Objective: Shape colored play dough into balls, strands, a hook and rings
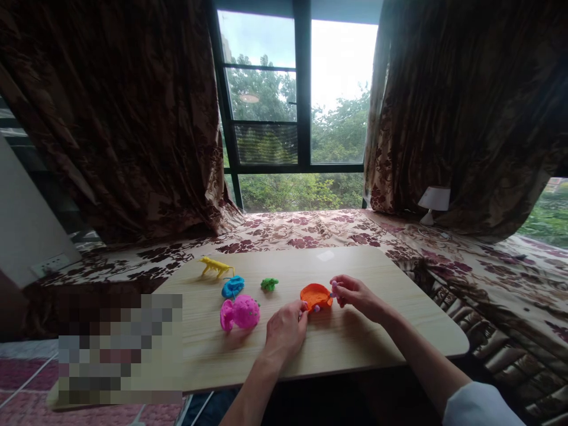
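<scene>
A shallow orange clay bowl (316,294) sits on the light wooden table, in front of me and a little to the right. At its left rim, my left hand (286,325) is closed, thumb and forefinger pinching the edge. My right hand (356,294) is just beyond the right rim, its fingertips pinched on a small pale purple clay piece (334,286). Another small pale lump (316,308) shows at the bowl's near side. Whether the right fingers also touch the orange rim is too small to tell.
Left of my hands are a pink clay figure (245,312), a blue clay piece (233,286), a green clay lump (269,284) and a yellow animal figure (216,267). The table (355,349) has rounded corners. A white lamp (435,200) stands by the window.
</scene>
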`<state>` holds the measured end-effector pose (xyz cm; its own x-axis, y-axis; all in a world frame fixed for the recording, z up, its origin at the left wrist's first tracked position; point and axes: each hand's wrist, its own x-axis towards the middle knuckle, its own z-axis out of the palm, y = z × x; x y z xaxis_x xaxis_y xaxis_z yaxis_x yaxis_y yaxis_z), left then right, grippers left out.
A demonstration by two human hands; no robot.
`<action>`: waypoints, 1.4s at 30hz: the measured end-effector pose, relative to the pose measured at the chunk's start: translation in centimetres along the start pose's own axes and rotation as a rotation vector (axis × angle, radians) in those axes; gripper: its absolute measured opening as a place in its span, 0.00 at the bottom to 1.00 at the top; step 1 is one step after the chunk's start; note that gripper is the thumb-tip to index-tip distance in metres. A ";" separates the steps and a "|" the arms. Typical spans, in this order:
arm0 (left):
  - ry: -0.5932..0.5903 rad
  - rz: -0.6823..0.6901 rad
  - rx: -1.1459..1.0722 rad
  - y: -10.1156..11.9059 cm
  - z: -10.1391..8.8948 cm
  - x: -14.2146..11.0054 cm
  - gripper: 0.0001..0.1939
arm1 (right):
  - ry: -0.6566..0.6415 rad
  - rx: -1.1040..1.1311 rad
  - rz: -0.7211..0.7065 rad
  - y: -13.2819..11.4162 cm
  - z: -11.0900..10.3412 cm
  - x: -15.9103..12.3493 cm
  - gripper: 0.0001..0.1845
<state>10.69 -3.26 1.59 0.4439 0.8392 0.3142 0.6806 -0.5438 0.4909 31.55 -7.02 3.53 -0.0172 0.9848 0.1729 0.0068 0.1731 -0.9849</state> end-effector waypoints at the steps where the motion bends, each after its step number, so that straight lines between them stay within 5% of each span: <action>1: 0.001 -0.004 -0.017 0.0 0.0 0.0 0.09 | 0.025 0.014 -0.004 -0.1 -0.2 0.1 0.17; 5: 0.024 -0.045 -0.226 -0.1 -0.3 0.3 0.09 | 0.122 0.052 -0.016 -0.7 -0.3 0.3 0.20; 9: 0.023 -0.272 -0.860 -0.1 -0.9 0.9 0.12 | 0.068 -0.059 -0.103 -1.3 2.2 0.9 0.19; 14: -0.160 -0.518 -1.675 -0.3 -2.0 1.6 0.11 | 0.005 -0.590 -0.345 -2.4 7.7 2.2 0.10; 17: -0.177 -0.615 -1.915 -0.5 -2.5 1.9 0.10 | -0.089 -0.907 -0.453 -3.6 9.5 2.7 0.09; 21: -0.184 -0.610 -2.126 -1.3 -2.7 2.0 0.05 | -0.192 -1.031 -0.492 -5.1 9.3 3.5 0.09; 26: -0.170 -0.662 -2.077 -2.9 -2.8 1.8 0.06 | -0.081 -0.912 -0.396 -5.1 7.0 4.7 0.13; 34: -0.071 -0.577 -1.500 -2.4 -2.5 1.8 0.17 | -0.145 -1.198 -0.171 -1.2 6.5 4.0 0.09; 42: -0.138 -0.544 -1.635 -2.3 -2.9 1.8 0.15 | -0.091 -1.112 -0.110 -0.4 7.0 4.2 0.11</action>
<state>8.23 -0.45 3.37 0.4844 0.8565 -0.1781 -0.4526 0.4196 0.7868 24.50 -3.02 4.60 -0.1456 0.9664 0.2117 0.8893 0.2216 -0.4001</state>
